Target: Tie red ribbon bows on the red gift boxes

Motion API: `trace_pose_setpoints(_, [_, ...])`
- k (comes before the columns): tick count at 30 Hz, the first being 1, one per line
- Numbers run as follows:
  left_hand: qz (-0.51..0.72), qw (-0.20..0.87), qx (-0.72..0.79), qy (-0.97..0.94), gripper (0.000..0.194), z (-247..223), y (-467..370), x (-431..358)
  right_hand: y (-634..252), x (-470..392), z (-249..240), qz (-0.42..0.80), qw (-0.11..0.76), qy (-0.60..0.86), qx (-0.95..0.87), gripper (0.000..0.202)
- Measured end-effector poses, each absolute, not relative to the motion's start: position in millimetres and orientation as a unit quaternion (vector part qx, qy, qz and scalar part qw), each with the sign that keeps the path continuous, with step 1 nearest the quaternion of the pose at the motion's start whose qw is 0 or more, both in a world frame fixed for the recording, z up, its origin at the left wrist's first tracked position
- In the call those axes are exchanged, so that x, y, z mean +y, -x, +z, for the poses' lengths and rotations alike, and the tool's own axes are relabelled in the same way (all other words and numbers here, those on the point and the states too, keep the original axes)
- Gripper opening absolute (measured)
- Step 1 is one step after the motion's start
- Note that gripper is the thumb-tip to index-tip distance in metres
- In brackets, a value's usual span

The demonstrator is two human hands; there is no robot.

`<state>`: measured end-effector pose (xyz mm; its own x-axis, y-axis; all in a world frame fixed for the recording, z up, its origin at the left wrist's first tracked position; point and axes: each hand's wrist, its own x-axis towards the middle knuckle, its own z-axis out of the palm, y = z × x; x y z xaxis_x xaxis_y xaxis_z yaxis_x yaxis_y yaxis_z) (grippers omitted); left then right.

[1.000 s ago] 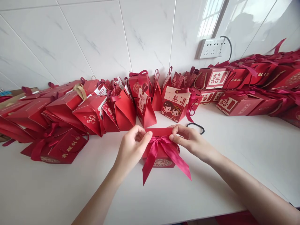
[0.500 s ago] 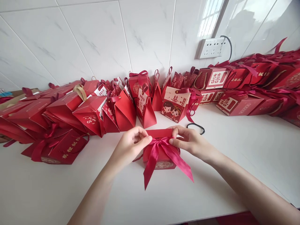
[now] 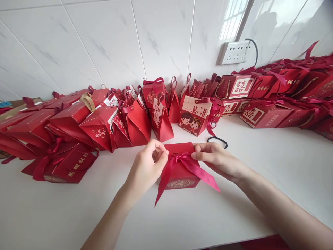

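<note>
A small red gift box with a gold round emblem stands upright on the white table. A shiny crimson ribbon is tied in a bow across its upper front, with two long tails hanging down to either side. My left hand is closed at the bow's left side, thumb and forefinger pinched on the ribbon. At the bow's right side, my right hand pinches the ribbon between thumb and fingers. The box's red top flap rises behind the bow. My fingers partly hide the bow's loops.
Red gift boxes crowd the left and back of the table, and stacked ones line the right. One ribboned box lies at the near left. A black loop sits behind my right hand. A power strip is on the tiled wall.
The box has turned slightly, showing more of its front emblem. My right hand has shifted a little right, and the ribbon tails are spread wider apart.
</note>
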<state>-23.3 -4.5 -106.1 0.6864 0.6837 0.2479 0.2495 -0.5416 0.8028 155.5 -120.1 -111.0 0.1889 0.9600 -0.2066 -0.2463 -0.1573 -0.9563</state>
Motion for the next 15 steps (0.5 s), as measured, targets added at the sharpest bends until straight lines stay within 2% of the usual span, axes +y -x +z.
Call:
trace_pose_setpoints(6, [0.309,0.315,0.254,-0.861,0.011,-107.7,22.4,-8.8,-156.5,-119.2,-111.8,0.549,0.563,0.519,-0.334,0.032])
trace_pose_setpoints(15, [0.305,0.271,0.244,-0.880,0.010,-104.9,24.0,-7.3,-162.4,-118.7,-111.7,0.560,0.546,0.527,-0.332,0.025])
